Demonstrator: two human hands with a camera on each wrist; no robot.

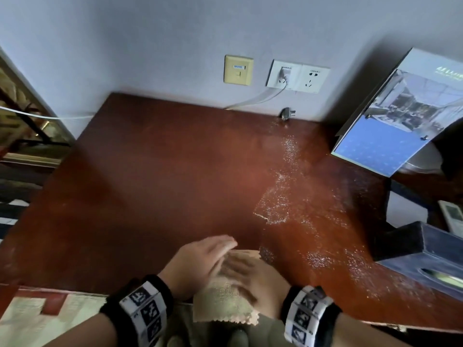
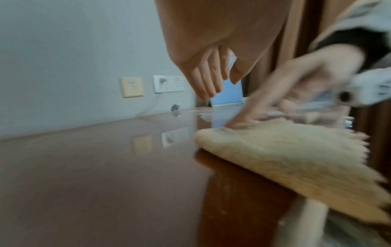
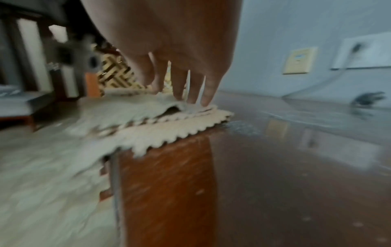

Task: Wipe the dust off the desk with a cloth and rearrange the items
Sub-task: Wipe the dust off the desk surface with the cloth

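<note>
A beige cloth (image 1: 225,299) with zigzag edges lies folded at the near edge of the red-brown desk (image 1: 150,184) and hangs partly over it. My right hand (image 1: 241,267) presses flat on the cloth (image 3: 169,130); the right wrist view shows that hand (image 3: 188,95) with straight fingers on the top fold. My left hand (image 1: 215,249) is beside it with straight fingers. In the left wrist view the left hand (image 2: 211,83) hovers above the desk, clear of the cloth (image 2: 285,158). White dust (image 1: 283,196) streaks the desk's right half.
A blue brochure stand (image 1: 400,116) leans at the back right. A dark tissue box (image 1: 426,259) and a remote (image 1: 453,216) sit at the right edge. Wall sockets (image 1: 298,76) carry a white cable; a loose black plug (image 1: 288,113) lies by the wall.
</note>
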